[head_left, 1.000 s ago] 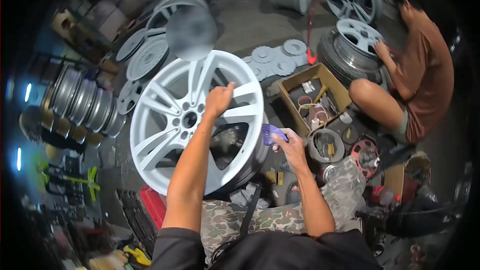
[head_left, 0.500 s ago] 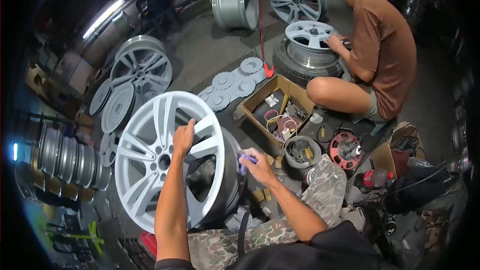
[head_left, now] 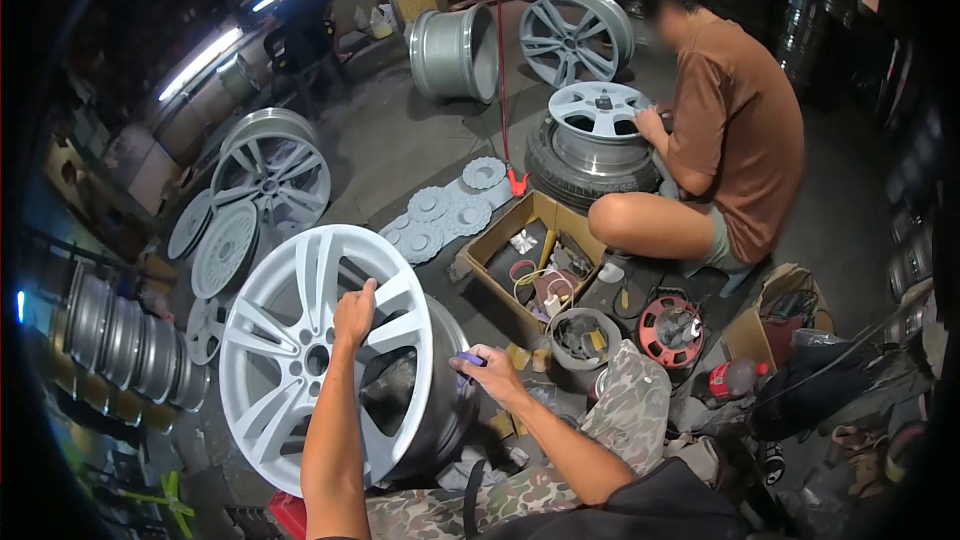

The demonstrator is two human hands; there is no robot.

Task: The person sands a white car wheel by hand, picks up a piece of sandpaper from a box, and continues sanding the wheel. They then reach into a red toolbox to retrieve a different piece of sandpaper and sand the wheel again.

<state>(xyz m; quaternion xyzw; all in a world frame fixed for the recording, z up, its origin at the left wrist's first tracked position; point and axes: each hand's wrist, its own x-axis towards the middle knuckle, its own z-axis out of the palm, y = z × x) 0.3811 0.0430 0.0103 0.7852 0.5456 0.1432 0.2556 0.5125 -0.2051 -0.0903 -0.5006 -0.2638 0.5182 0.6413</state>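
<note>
Left hand (head_left: 354, 314) grasps one spoke (head_left: 397, 329) of one white wheel (head_left: 303, 354); right hand (head_left: 492, 374) pinches one purple piece (head_left: 468, 359) beside it.

Two long white tube lights (head_left: 200, 64) glare at far left over a dim, dark-grey floor (head_left: 370, 145); wide-lens distortion bends the scene, its edges sinking into black.

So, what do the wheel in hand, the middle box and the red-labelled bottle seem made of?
The wheel is probably metal, coated pale and matt: slim-spoked, softly shaded. The box seems plain cardboard: brown, thin-walled. The bottle is probably glossy plastic, given its highlights.
</note>
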